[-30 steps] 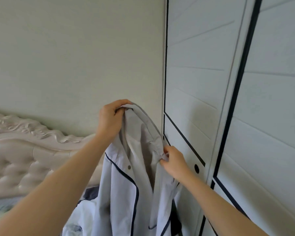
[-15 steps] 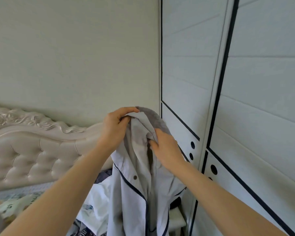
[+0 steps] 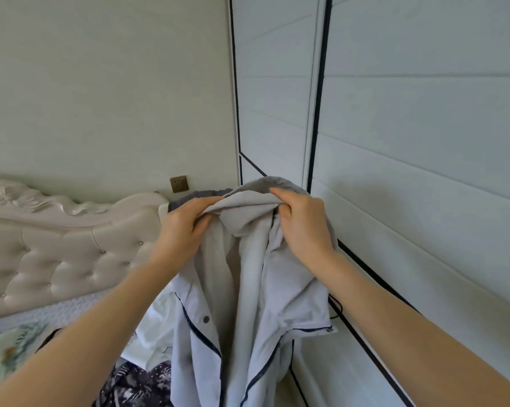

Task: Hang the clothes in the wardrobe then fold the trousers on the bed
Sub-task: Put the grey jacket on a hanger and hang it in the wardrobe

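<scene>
The pale grey jacket [image 3: 256,289] hangs in the air in front of the closed wardrobe doors [image 3: 409,148], held up by the rim of its hood. The left hand [image 3: 183,230] pinches a bunch of that rim, with the thumb on top and the fingers [image 3: 199,227] curled under the cloth. The right hand [image 3: 305,227] grips the same rim near it, its fingers [image 3: 278,198] folded over the cloth from above. A short span of hood fabric bridges the two hands.

Both forearms reach up and forward from the lower corners, wrists about level.

Below the hands the jacket falls open, with dark zip trim down both front edges. Its right side hangs close to the wardrobe; whether it touches cannot be told. To the left stand the tufted headboard [image 3: 56,254] and a wall socket [image 3: 179,183]. On the bed [image 3: 9,348] under the jacket lie a white cloth [image 3: 153,333] and a dark patterned garment [image 3: 136,383].
</scene>
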